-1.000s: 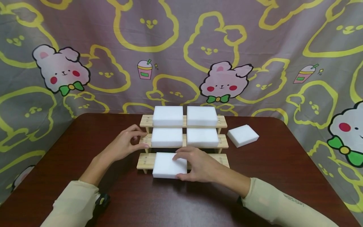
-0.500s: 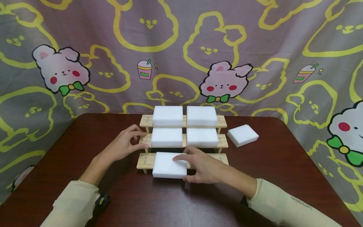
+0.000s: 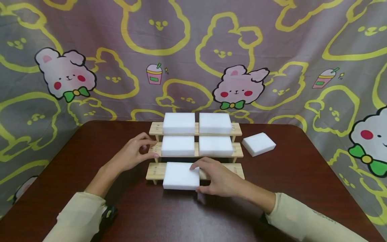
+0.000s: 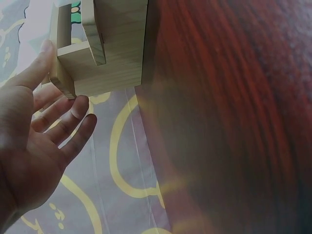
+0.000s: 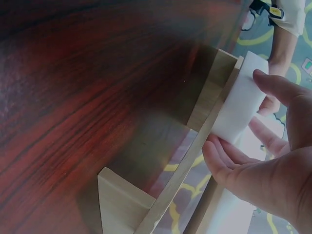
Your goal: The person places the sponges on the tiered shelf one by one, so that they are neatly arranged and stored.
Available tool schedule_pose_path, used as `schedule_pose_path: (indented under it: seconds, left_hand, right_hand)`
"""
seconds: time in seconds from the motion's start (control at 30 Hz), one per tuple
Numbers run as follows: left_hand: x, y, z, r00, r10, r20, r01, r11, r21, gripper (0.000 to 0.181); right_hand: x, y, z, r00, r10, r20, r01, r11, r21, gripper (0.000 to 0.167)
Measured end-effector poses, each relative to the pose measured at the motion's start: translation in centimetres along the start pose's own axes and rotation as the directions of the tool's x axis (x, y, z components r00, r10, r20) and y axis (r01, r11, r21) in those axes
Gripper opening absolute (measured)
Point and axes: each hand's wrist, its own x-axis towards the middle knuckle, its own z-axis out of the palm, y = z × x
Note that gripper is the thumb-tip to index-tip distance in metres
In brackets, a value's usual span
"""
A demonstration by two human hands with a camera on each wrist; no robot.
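A white foam block (image 3: 181, 174) lies flat on the bottom tier of a stepped wooden stand (image 3: 155, 170), overhanging its front edge. My right hand (image 3: 220, 176) holds the block's right end; in the right wrist view the thumb touches the front face of the white block (image 5: 243, 92) and other fingers reach its side. At the stand's left, my left hand (image 3: 131, 154) pinches the end of the middle board. The left wrist view has the thumb of that hand (image 4: 39, 141) on one side of the wooden board (image 4: 63, 80), with fingers on the other.
More white blocks sit in pairs on the middle tier (image 3: 177, 146) and the top tier (image 3: 215, 123). Another white block (image 3: 259, 144) lies on the dark wooden table (image 3: 290, 174), right of the stand. A patterned curtain (image 3: 181, 60) hangs behind the table.
My right hand has slid slightly to the right along the block, its thumb now at the front right corner. The block and my left hand look nearly unchanged.
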Motion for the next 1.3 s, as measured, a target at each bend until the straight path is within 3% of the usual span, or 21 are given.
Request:
schedule_pose_path:
  seconds: [0.33,0.53,0.9,1.03,1.17,1.3]
  left_hand:
    - [-0.01,-0.05,0.03,1.0,-0.001,0.0,0.001,1.0,-0.003,0.049]
    - [-0.05,-0.11,0.11,1.0,-0.014,0.0,0.014,1.0,-0.009,0.05]
    - [0.05,-0.08,0.06,1.0,-0.001,-0.011,0.001,1.0,0.009,0.047]
    - [0.02,-0.13,0.06,1.0,0.002,-0.014,-0.002,1.0,0.009,0.047]
    - [0.03,-0.15,0.07,1.0,0.004,-0.012,-0.004,1.0,0.008,0.047]
    - [0.04,-0.13,0.06,1.0,0.004,-0.013,-0.004,1.0,0.008,0.047]
  right_hand:
    - [-0.59,-0.3,0.05,0.998,0.068,-0.009,-0.068,0.998,0.009,0.047]
    - [-0.56,-0.21,0.19,0.998,0.056,-0.035,-0.056,0.998,0.018,0.045]
    - [-0.47,-0.46,0.33,0.999,0.036,-0.041,-0.038,0.998,-0.058,0.046]
    - [-0.17,-0.23,0.3,1.0,0.029,-0.007,-0.029,0.999,0.036,0.045]
    - [0.1,0.16,0.25,0.999,0.035,0.036,-0.041,0.982,0.186,0.045]
    - [0.19,0.46,0.26,0.999,0.027,0.043,-0.037,0.968,0.25,0.046]
